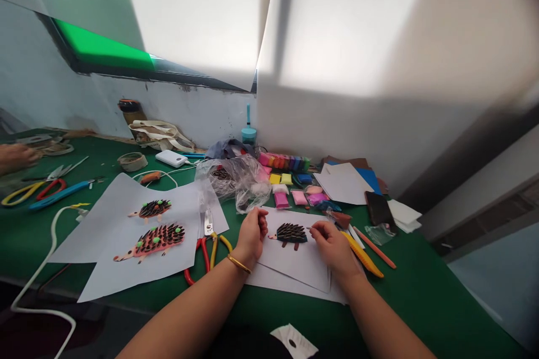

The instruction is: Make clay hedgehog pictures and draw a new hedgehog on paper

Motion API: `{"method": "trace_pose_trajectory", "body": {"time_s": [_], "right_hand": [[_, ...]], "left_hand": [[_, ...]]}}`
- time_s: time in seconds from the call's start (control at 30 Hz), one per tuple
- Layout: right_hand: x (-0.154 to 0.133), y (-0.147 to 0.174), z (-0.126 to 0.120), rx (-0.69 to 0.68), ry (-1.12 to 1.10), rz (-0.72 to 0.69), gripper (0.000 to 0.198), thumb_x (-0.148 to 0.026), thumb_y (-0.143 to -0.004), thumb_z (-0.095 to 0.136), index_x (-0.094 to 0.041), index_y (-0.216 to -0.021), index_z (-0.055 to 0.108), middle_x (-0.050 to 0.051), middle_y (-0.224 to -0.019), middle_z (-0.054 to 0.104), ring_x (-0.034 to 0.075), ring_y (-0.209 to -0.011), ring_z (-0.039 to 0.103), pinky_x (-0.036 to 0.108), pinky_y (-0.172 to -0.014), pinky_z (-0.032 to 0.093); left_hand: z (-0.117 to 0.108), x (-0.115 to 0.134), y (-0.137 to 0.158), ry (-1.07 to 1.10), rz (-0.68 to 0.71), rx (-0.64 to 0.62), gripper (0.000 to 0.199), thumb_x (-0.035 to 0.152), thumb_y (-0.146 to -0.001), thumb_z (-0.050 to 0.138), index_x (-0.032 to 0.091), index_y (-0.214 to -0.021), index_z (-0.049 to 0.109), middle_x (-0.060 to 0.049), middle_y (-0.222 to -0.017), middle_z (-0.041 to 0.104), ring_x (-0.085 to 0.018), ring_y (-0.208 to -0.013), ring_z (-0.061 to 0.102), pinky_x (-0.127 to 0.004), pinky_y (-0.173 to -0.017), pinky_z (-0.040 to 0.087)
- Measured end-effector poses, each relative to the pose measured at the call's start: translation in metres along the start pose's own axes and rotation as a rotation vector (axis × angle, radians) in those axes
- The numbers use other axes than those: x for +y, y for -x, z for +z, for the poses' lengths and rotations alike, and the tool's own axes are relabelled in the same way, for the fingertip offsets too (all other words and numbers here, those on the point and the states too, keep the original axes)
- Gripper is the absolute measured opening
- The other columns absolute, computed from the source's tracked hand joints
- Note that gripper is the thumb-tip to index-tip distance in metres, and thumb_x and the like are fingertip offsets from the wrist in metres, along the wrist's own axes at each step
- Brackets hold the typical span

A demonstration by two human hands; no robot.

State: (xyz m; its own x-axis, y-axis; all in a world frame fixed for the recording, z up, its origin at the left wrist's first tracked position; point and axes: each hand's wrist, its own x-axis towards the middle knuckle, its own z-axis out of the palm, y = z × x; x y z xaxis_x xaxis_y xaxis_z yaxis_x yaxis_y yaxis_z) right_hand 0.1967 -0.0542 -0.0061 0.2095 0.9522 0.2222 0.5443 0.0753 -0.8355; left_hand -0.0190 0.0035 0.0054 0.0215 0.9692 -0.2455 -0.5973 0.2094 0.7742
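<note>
A hedgehog figure (290,234) with dark, seed-like spines, a pinkish snout and brown feet lies on white paper (290,269) in front of me. At its right end, my right hand (330,242) pinches a small dark sliver that looks like a sunflower seed. My left hand (252,231), a gold bangle at its wrist, rests on the paper's left edge with fingers curled; what they hold, if anything, is hidden. Two finished-looking hedgehogs, one small and dark (154,209) and one larger and pink (155,240), lie on sheets to the left.
Red-and-yellow-handled scissors (207,252) lie by my left forearm. A plastic bag with dark seeds (231,176) and several coloured clay packets (281,199) sit behind the paper. A yellow cutter (365,258) lies right. Another person's hand (17,158) is at far left.
</note>
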Motion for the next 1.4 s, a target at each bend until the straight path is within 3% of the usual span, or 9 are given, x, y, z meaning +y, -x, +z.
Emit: {"method": "trace_pose_trajectory", "body": {"time_s": [0.37,0.73,1.4], "right_hand": [[0.013,-0.002,-0.004,-0.095,0.060,-0.075,0.019,-0.034,-0.082,0.052,-0.021,-0.086,0.066,0.003,-0.078,0.069,0.020,-0.071,0.062,0.030,-0.063,0.047],[-0.008,0.006,-0.007,-0.175,0.249,-0.059,0.017,-0.027,-0.080,0.049,-0.022,-0.083,0.065,0.002,-0.078,0.067,0.019,-0.072,0.061,0.031,-0.065,0.045],[-0.003,0.006,0.001,-0.105,0.412,-0.272,0.018,-0.023,-0.084,0.049,-0.023,-0.081,0.066,0.004,-0.080,0.069,0.020,-0.075,0.062,0.030,-0.064,0.045]], "left_hand": [[0.000,-0.002,0.001,-0.046,0.029,-0.023,0.041,0.055,-0.071,0.068,0.015,-0.075,0.060,0.006,-0.057,0.044,-0.005,-0.047,0.037,-0.017,-0.044,0.027],[-0.001,-0.004,-0.001,-0.062,0.021,-0.026,0.040,0.054,-0.071,0.067,0.015,-0.075,0.060,0.006,-0.057,0.043,-0.004,-0.048,0.036,-0.017,-0.044,0.027],[-0.001,-0.005,-0.001,-0.068,0.011,-0.040,0.041,0.055,-0.071,0.068,0.014,-0.077,0.061,0.006,-0.057,0.044,-0.005,-0.048,0.037,-0.017,-0.044,0.028]]}}
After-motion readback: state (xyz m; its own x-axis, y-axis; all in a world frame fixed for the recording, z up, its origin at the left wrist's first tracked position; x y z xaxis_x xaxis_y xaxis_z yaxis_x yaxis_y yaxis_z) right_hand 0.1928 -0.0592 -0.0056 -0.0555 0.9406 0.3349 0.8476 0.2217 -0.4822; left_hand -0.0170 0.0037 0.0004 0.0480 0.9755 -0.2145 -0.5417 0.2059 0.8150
